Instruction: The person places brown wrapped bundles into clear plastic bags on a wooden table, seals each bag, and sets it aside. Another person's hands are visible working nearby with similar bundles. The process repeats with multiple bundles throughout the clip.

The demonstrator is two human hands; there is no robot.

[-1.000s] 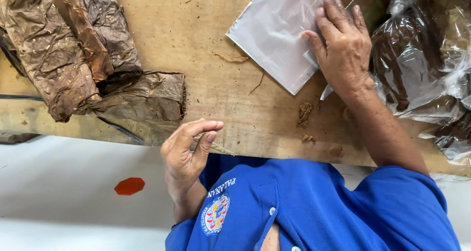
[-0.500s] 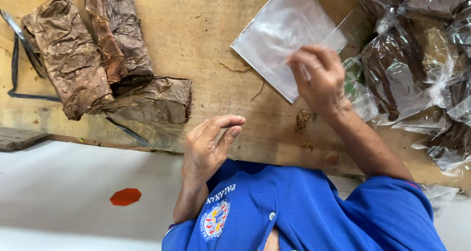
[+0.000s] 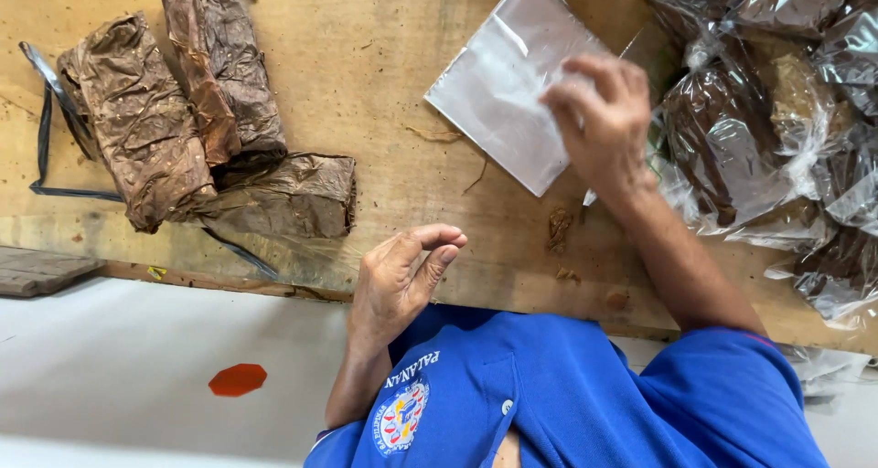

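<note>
Hands at the wooden table [image 3: 384, 93], one on a clear plastic bag [image 3: 503, 93].
Your right hand [image 3: 604, 125] pinches the flat bag's edge. Your left hand [image 3: 398, 281] hangs half curled, holding nothing you can see. Bagged brown leaves [image 3: 732, 139] are cut off at the side.
</note>
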